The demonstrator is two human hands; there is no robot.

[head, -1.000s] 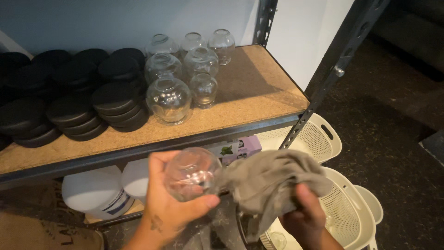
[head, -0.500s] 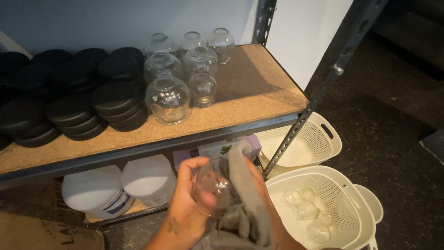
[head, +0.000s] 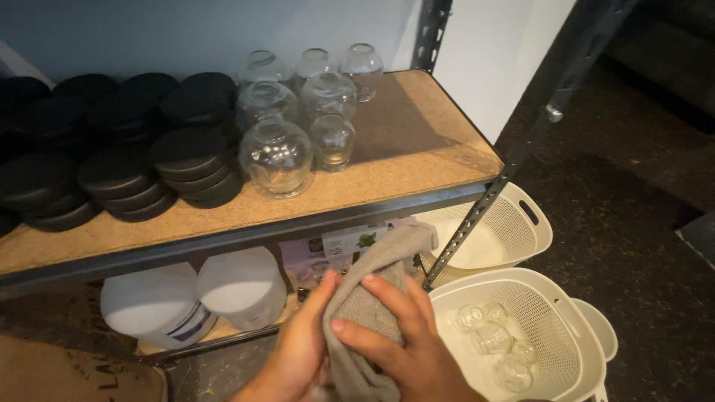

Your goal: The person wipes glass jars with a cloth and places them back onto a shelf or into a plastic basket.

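The head view is showing the person's left hand point(head: 298, 342) and right hand point(head: 395, 342) closing together around a grey cloth point(head: 369, 298), clamping it over something hidden inside. Just beside them, a white basket point(head: 566, 335) is holding a few small glass cups point(head: 491, 342) seemingly awaiting wiping. Farther off, the particleboard shelf point(head: 417, 141) is carrying upright glass jars point(head: 277, 152) and stacked black lids point(head: 119, 175), apparently finished, with the metal upright point(head: 477, 216) standing between.
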